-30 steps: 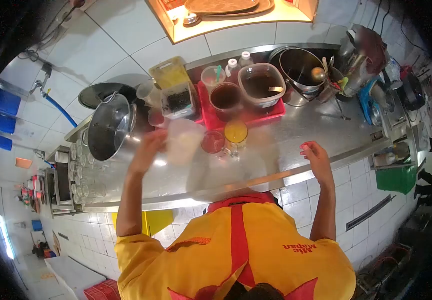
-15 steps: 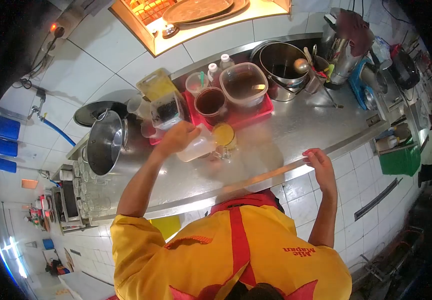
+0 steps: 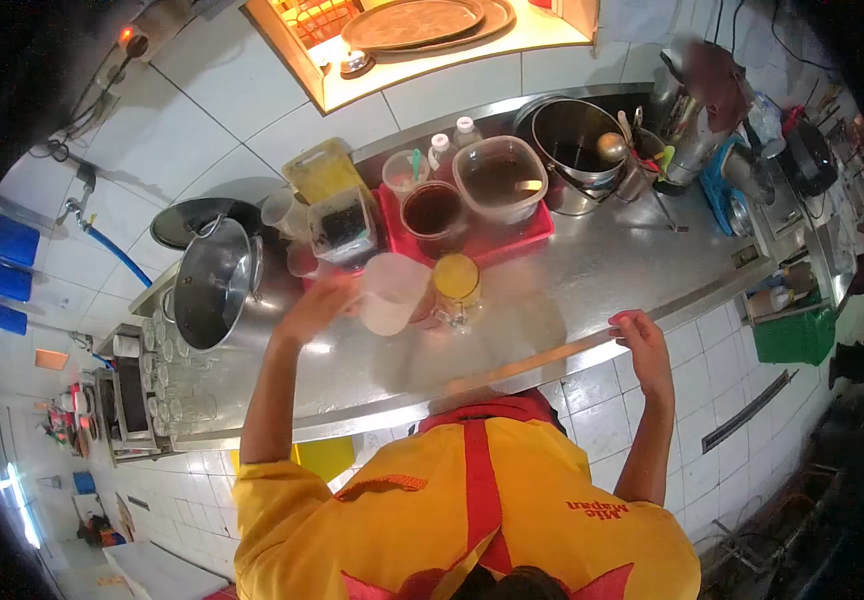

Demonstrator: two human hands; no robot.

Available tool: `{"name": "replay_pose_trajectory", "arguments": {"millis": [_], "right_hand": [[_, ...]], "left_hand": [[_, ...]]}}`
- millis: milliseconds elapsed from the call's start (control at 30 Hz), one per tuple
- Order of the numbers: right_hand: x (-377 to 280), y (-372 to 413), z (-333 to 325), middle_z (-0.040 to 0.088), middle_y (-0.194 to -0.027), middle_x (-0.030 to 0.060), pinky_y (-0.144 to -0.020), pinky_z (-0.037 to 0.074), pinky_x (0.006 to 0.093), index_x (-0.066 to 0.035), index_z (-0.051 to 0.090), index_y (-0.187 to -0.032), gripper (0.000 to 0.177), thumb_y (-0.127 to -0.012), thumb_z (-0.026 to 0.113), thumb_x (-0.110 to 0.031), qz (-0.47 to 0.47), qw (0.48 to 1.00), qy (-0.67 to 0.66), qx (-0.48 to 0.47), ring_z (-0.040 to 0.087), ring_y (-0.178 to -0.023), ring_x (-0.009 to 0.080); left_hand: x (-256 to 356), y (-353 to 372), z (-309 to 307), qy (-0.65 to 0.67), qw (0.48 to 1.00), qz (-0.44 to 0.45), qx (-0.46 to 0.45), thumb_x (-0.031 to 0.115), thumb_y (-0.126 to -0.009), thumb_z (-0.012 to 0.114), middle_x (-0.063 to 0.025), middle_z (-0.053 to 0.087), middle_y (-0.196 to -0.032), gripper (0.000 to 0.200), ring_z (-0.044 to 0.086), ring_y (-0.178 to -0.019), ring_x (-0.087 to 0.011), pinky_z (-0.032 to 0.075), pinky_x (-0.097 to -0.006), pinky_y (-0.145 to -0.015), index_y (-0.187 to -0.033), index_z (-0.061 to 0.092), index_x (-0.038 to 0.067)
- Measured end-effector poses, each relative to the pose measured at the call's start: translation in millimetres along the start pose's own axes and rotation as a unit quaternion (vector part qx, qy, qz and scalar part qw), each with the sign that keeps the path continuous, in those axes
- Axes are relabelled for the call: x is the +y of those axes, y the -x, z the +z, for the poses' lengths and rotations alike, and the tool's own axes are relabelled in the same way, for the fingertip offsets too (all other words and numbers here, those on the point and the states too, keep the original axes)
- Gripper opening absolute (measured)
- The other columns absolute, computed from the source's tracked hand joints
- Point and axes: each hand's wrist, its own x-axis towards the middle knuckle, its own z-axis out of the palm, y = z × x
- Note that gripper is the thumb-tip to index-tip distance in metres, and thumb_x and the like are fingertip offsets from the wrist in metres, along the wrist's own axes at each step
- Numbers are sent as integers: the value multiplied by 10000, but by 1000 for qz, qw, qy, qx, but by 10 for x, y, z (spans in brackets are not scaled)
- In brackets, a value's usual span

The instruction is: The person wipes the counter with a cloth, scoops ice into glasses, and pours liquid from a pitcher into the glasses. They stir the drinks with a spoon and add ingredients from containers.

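My left hand [image 3: 322, 308] is closed around the handle of a translucent plastic jug [image 3: 392, 297], held over the steel counter. The jug stands almost upright, and I see into its wide mouth. Just right of it is a glass mug [image 3: 457, 280] of yellow drink, with its handle toward me. Near the front edge of the counter, my right hand [image 3: 642, 338] has its fingers curled in; a pinkish bit shows at the fingertips, too small to name. Behind the mug, a red tray [image 3: 519, 237] bears a tub of dark liquid [image 3: 501, 180] and a container of reddish-brown liquid [image 3: 434, 212].
A large pot [image 3: 217, 285] stands on the left, near rows of glass mugs [image 3: 187, 408]. At the back right is a pot with a ladle [image 3: 577, 145]. A box of dark pieces [image 3: 342, 228] sits behind the jug. Brown trays [image 3: 412, 24] lie in the lit hatch.
My left hand has drawn the jug back from the mug and turned it from tilted to nearly upright. The right hand stays at the counter edge. The view has shifted slightly.
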Motion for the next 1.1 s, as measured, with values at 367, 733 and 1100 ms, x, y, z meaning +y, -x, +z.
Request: {"name": "replay_pose_trajectory", "arguments": {"millis": [367,733,1100], "right_hand": [[-293,-149,682,646,-1022,36,-859,458,309,-46,615,-1063,258,-981,559,-285,9,995,36,-95,596,-919,153],[-483,-87,1167,645,-1022,30,-862,455,300,-51,612,-1058,252,-992,552,-286,-35,986,96,-128,605,-941,152],[-354,-92,990,649,-1011,38,-845,462,297,-38,623,-1062,264,-991,548,-281,-1,990,120,-73,613,-933,158]], "left_hand": [[-1103,861,-139,168,938,49,300,279,-1008,521,-36,666,-956,293,607,-901,-130,466,-282,-857,-1003,660,21],[-1766,-37,-413,-10,875,113,471,212,-996,559,-51,645,-900,254,554,-844,-115,451,-277,-741,-1051,636,-24],[-2342,-411,-760,-24,891,74,448,279,-984,553,-58,626,-806,320,534,-763,-118,445,-303,-724,-996,647,-27]]}}
